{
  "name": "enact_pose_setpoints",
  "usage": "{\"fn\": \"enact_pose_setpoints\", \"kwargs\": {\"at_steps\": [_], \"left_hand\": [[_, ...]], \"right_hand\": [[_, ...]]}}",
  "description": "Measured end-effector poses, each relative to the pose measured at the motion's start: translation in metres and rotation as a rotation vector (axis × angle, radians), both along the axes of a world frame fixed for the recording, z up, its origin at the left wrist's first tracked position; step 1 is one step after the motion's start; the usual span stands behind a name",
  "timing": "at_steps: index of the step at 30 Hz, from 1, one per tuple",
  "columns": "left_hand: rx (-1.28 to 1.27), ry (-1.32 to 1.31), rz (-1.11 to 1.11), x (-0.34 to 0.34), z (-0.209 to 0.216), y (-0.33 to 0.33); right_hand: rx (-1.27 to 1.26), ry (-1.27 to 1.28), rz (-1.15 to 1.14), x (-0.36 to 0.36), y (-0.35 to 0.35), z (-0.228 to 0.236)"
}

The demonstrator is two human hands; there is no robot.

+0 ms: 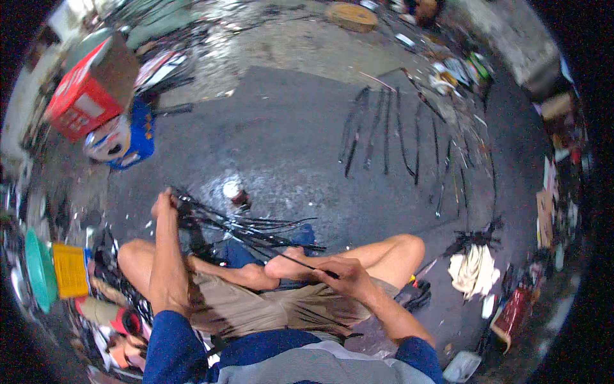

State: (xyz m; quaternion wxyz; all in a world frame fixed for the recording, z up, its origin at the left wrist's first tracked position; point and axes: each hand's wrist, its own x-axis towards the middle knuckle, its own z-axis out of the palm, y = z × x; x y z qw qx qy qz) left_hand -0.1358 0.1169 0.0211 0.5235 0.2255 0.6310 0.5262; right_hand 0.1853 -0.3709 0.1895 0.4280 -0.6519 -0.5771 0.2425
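I sit cross-legged on a dark mat. In front of my shins lies a bundle of thin, dark, glossy strips [256,228], fanned out from left to right. My left hand [165,202] is closed at the bundle's far left end, by the strip ends; its fingers are small and a little blurred. Near my right knee, my right hand [345,276] pinches one thin black strip [297,259], which slants up leftward past my foot toward the bundle. A small dark round pot [240,200] stands just beyond the bundle.
More black strips [387,131] lie in a spread row at the right of the mat [275,121]. A red box [89,93] and a blue-and-white pack [131,137] stand far left. A green basin [39,269] and yellow container [70,270] are at left, a cream cloth [473,272] at right.
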Motion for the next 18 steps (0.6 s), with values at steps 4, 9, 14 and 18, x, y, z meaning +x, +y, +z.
{"fn": "enact_pose_setpoints", "kwargs": {"at_steps": [4,9,14,18], "left_hand": [[-0.113,0.302,-0.096,0.0,-0.043,-0.021],[-0.407,0.641,-0.231,0.009,-0.035,-0.026],[-0.56,1.002,-0.188,-0.016,-0.029,-0.01],[-0.234,1.208,-0.092,0.062,0.029,-0.059]], "right_hand": [[0.001,-0.097,0.012,0.012,-0.023,-0.029],[-0.53,-0.299,0.156,0.042,-0.028,-0.065],[-0.707,-0.273,-0.219,0.127,0.05,-0.091],[-0.444,-0.311,-0.731,0.201,0.086,-0.16]]}}
